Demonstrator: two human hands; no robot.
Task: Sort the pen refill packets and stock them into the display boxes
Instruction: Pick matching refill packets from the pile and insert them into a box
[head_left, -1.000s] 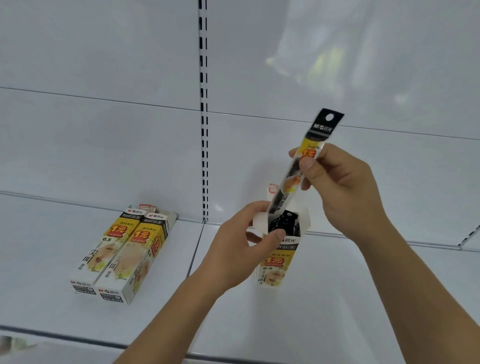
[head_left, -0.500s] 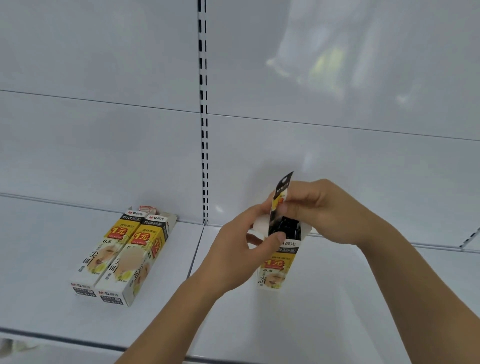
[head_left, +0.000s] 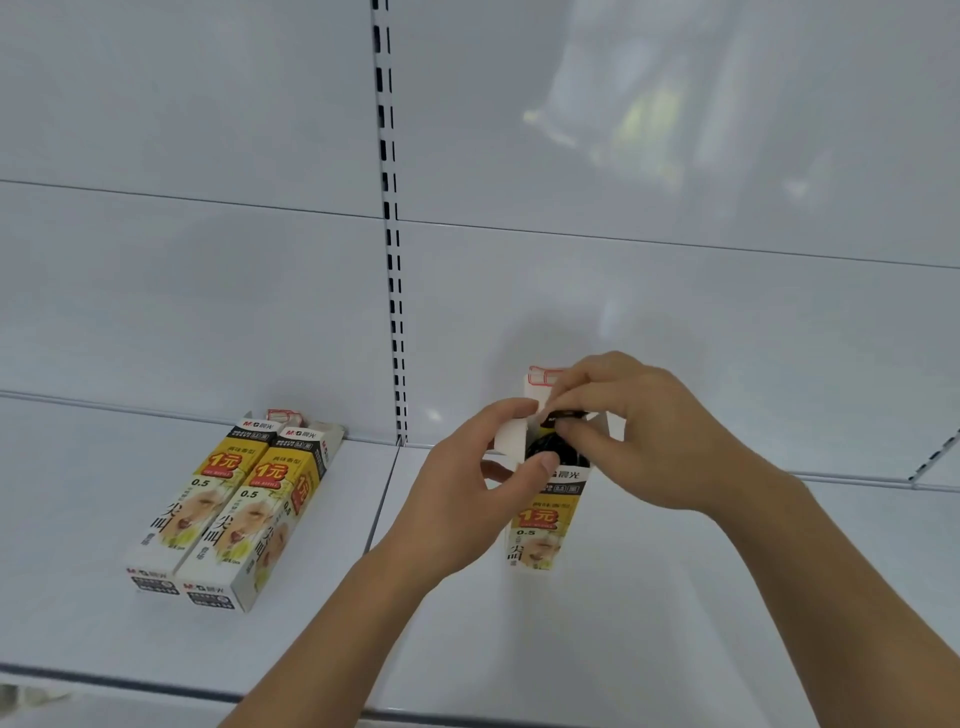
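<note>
A tall yellow, white and black display box (head_left: 540, 525) stands upright on the white shelf (head_left: 649, 623), its top flaps open. My left hand (head_left: 467, 499) grips the box's left side near the top, thumb on the front edge. My right hand (head_left: 639, 431) is over the opening, fingertips pressing the black top of a pen refill packet (head_left: 563, 415) that sits almost fully down among other black packets inside. Two matching display boxes (head_left: 228, 514) lie flat side by side at the left of the shelf.
A slotted upright rail (head_left: 392, 234) runs down the white back panel between the two shelf sections. The shelf's front edge (head_left: 156, 688) crosses the bottom left. Another slotted bracket (head_left: 935, 457) shows at the far right.
My right hand has pushed the refill packet down from high above the box until only its black top shows at the opening. My left hand has kept its hold on the box.
</note>
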